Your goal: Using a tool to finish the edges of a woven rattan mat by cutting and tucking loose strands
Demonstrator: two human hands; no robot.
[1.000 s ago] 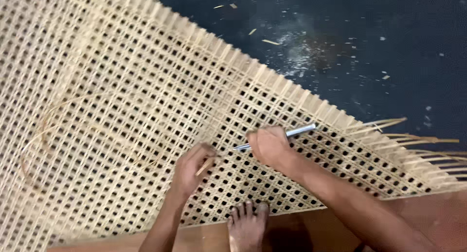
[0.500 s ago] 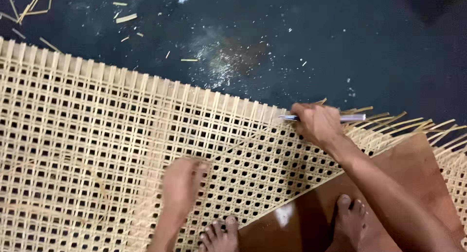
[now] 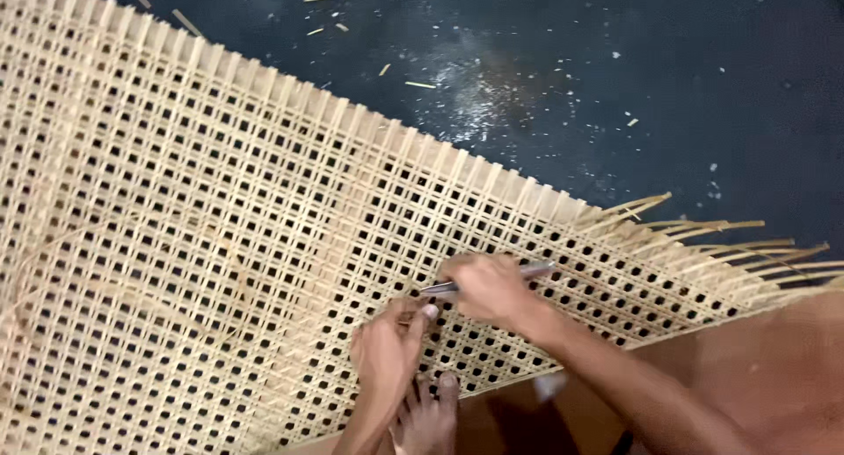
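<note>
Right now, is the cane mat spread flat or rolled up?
Spread flat: the mat lies open on the dark floor, both hands on it.

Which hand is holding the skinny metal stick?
The right hand grips the thin metal tool, lying across the woven cane sheet. The left hand holds no tool; its fingers press on the weave just beside the tool's tip.

Dark floor (image 3: 686, 86) beyond mat open – cane mat (image 3: 176, 226), loose strand ends (image 3: 730, 244) rt side
</note>
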